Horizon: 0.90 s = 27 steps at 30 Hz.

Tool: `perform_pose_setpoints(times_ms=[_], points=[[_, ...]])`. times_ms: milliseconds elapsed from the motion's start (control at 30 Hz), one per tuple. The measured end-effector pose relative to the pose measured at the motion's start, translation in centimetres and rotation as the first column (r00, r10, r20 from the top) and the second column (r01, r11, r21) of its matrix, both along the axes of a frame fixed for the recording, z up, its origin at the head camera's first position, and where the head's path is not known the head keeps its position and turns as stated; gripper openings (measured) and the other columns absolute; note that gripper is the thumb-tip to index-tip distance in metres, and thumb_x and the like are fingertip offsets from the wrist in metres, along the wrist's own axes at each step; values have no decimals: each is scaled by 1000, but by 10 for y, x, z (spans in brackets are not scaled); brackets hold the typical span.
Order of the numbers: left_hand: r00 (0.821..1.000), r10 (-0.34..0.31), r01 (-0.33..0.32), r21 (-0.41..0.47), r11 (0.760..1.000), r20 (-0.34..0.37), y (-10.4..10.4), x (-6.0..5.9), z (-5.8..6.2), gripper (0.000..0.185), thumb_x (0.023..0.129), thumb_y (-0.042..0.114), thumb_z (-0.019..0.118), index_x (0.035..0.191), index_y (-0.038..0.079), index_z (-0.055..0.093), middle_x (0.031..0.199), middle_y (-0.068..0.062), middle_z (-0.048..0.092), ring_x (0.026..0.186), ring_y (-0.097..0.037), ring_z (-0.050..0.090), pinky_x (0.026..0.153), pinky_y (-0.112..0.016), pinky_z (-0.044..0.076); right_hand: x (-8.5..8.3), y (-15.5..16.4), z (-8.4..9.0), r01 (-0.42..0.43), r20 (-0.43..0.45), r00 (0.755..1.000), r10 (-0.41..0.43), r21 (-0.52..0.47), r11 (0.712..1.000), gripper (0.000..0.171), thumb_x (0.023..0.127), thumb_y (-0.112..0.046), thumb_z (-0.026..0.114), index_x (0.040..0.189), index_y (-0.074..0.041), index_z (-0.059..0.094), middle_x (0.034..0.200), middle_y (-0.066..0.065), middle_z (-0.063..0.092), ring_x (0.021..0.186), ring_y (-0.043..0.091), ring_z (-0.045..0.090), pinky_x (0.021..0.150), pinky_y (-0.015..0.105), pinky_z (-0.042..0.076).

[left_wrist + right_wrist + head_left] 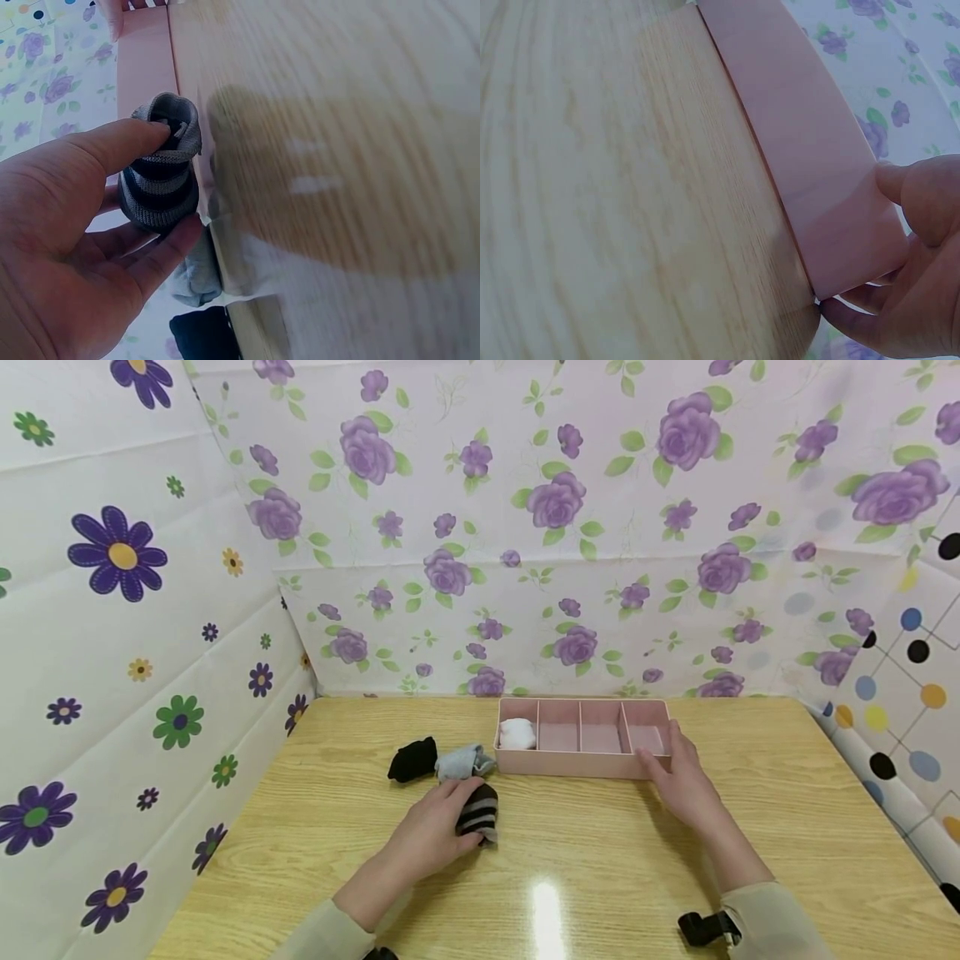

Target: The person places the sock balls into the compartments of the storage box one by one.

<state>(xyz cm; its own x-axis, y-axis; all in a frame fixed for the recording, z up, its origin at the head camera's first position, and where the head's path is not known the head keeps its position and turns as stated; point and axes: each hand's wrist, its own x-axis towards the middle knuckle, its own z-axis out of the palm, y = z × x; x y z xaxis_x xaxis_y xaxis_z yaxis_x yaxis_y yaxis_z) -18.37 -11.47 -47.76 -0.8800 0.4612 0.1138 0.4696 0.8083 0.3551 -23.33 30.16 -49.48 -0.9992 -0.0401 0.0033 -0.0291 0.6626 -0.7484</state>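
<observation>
A black rolled sock (412,760) and a light grey rolled sock (464,762) are lying side by side on the wooden table (600,860). Floral sheets (525,527) are hanging behind and left; a dotted sheet (900,693) is hanging right.

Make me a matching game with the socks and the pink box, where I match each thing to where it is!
Things:
1. white sock
2. striped sock
3. black sock
4. pink box

Places:
A. farthest left on the table
B. in the left hand
C. held at its end by the right hand
D. in the leftmost slot of the box

Pairs: 1-D, 2-B, 3-A, 4-C
</observation>
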Motion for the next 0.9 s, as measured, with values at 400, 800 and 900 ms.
perform_pose_setpoints(times_ms=[400,800,900], points=[[1000,17,-17,21,1000,-13,5,-2,11,79,97,26,90,164,11,51,153,-18,59,137,-39,62,111,-56,54,2,-2,3,3,5,1000,-3,-11,1000,100,118,-54,44,170,1,-20,173,44,-4,154,70,15,121,81,20],[999,9,-7,50,999,-43,12,-7,28,80,98,26,89,166,13,49,155,-17,58,138,-37,61,109,-52,56,2,-2,3,6,1,1000,-6,-20,1000,101,117,-56,45,170,1,-20,173,44,-4,156,69,13,122,80,18],[998,12,-9,61,998,-54,15,-8,33,82,98,26,90,167,14,48,155,-16,58,138,-36,62,109,-51,56,2,-2,3,7,3,1000,-7,-21,1000,100,118,-54,45,170,1,-20,173,44,-4,156,69,13,122,80,18]])
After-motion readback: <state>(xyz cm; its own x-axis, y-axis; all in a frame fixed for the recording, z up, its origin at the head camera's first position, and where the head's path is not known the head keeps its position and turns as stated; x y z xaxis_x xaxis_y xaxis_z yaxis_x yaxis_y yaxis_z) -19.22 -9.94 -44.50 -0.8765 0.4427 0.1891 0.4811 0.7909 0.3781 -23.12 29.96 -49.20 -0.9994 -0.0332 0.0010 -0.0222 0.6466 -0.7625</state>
